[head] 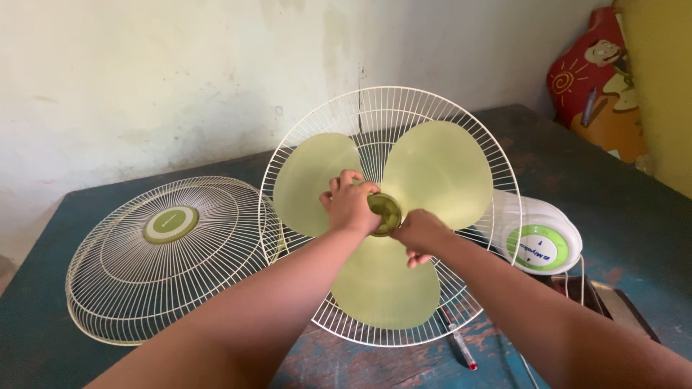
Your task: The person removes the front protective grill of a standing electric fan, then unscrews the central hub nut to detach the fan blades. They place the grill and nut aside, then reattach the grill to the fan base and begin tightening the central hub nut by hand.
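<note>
Pale green, the three-lobed fan blade (393, 216) sits inside the white wire rear guard (497, 166), which stands tilted on the dark blue table (627, 209). Head view: the left hand (351, 205) is clenched on the round green hub cap (388, 213) at the blade centre. The right hand (420, 234) grasps the blade just beside the hub. The detached front guard (169, 256) lies flat to the left. A red-tipped pen (459, 346) lies below the guard.
</note>
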